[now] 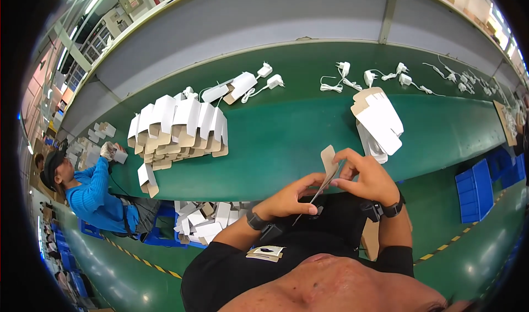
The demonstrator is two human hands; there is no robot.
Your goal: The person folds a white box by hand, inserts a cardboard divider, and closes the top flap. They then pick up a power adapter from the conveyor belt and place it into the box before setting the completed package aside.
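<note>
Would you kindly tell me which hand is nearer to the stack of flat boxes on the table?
The right hand: it is just below the stack of flat boxes in the picture, while the left hand is farther off, lower and to the left.

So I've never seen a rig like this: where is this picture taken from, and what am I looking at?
There is no machine here, just a person's bare hands. One wide camera on the head looks down, which bends straight edges. The left hand and right hand hold a thin piece of cardboard, seen nearly edge-on. On the green table, white boxes are stacked at left, flatter cardboard lies at right, and white plugs with cords lie along the back. A co-worker in blue is at far left.
</note>
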